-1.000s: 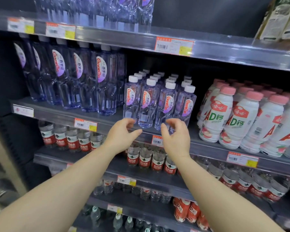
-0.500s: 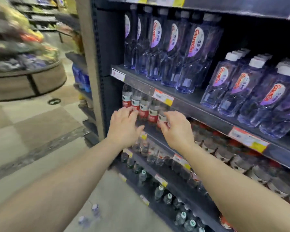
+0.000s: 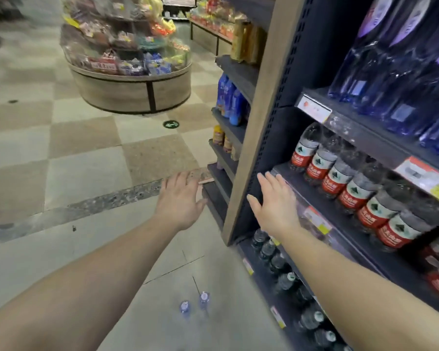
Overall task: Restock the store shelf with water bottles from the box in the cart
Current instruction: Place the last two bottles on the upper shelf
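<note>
My left hand (image 3: 180,198) is stretched out over the floor, left of the shelf unit, fingers apart and empty. In front of the shelf's wooden end post (image 3: 254,138) my right hand (image 3: 274,201) is also spread and holds nothing. The shelf (image 3: 365,138) on the right carries large purple water bottles (image 3: 395,72) on top and red-labelled water bottles (image 3: 345,178) one level down. Two small clear bottles (image 3: 194,304) stand on the floor below my arms. No box or cart is in view.
A round wooden display stand (image 3: 129,72) piled with packaged snacks stands on the tiled floor ahead, to the left. Beyond the end post, side shelves hold blue bottles (image 3: 230,100) and small jars. Dark bottles (image 3: 284,272) fill the lower shelves.
My view has swung left, away from the shelf front toward the aisle floor. Both hands have come off the shelf edge and spread out, now lower and empty.
</note>
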`<state>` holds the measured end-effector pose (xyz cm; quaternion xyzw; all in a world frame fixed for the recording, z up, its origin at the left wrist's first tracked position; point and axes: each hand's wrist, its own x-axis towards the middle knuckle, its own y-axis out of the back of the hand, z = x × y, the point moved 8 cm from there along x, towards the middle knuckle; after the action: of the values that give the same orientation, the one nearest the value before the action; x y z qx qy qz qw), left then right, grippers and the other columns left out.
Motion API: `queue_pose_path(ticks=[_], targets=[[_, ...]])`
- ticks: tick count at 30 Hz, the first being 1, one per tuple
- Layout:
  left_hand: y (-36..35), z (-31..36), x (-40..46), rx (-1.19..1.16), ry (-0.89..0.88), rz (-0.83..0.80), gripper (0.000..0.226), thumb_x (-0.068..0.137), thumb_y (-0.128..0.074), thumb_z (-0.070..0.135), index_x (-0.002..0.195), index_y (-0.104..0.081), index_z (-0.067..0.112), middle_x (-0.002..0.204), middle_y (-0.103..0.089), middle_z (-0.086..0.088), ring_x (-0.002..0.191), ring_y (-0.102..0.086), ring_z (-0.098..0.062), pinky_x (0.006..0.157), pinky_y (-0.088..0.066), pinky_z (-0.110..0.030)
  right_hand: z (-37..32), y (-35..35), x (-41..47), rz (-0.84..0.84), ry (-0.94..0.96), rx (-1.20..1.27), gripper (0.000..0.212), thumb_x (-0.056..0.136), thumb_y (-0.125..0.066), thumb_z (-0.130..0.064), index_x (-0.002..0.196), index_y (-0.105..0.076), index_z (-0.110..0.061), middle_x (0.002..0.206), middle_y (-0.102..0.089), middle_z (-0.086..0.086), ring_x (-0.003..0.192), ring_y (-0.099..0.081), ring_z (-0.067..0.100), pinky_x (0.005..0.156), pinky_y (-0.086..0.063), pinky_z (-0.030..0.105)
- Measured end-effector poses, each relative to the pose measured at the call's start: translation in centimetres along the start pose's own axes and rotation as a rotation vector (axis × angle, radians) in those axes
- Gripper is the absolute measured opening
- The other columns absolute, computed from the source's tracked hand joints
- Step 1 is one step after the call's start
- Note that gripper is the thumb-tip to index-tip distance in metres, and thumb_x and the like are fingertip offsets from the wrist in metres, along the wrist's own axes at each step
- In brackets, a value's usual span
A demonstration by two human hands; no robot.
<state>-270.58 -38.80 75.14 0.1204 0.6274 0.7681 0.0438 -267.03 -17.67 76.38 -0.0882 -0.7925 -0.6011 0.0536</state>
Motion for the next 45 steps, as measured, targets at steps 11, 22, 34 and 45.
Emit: queue_pose_path(ticks=[11,22,34,45], targets=[[-14.5,-7.9,0.4,-0.054,0.125,-0.133,0.067,0.088,-0.058,0.047,0.144,-0.042,0.015,0.153,-0.038,-0.016,0.141,-0.032,-0.038,0.117,-0.020,-0.053,-2.1,-18.3,3.6,-0.235,0.057,0.124,0.068,0.092,-0.057,-0.042,0.150,-0.029,-0.019,0.155,-0.032,0.002,0.146,-0.020,0.026,0.118,-0.018,0.042],[-53.9,-15.4,-16.0,-0.086,0.566,-0.640,0.085,0.089,-0.052,0.058,0.155,-0.009,0.028,0.164,-0.004,-0.010,0.151,-0.006,-0.030,0.122,-0.007,-0.046,9.9,-56.7,-10.5,-0.795,-0.016,0.037,0.088,0.085,-0.060,-0.050,0.153,-0.010,-0.027,0.160,-0.017,0.001,0.149,-0.007,0.022,0.120,-0.005,0.032],[-74.6,-17.8,-18.7,-0.244,0.717,-0.596,0.075,0.079,-0.074,0.039,0.144,-0.037,0.029,0.146,-0.048,0.001,0.127,-0.052,-0.021,0.119,-0.013,-0.045,12.5,-78.0,-14.8,-0.971,-0.076,0.177,0.071,0.081,-0.071,-0.021,0.143,-0.038,-0.031,0.150,-0.038,-0.001,0.131,-0.045,0.024,0.105,-0.039,0.031],[-60.7,-14.1,-13.6,-0.261,0.574,-0.556,0.051,0.074,-0.067,0.042,0.124,-0.056,0.035,0.115,-0.067,0.010,0.108,-0.063,-0.017,0.115,-0.021,-0.043,10.5,-62.7,-10.9,-0.862,-0.271,0.288,0.062,0.074,-0.074,-0.032,0.128,-0.043,-0.033,0.115,-0.063,-0.008,0.099,-0.062,0.021,0.081,-0.048,0.027]])
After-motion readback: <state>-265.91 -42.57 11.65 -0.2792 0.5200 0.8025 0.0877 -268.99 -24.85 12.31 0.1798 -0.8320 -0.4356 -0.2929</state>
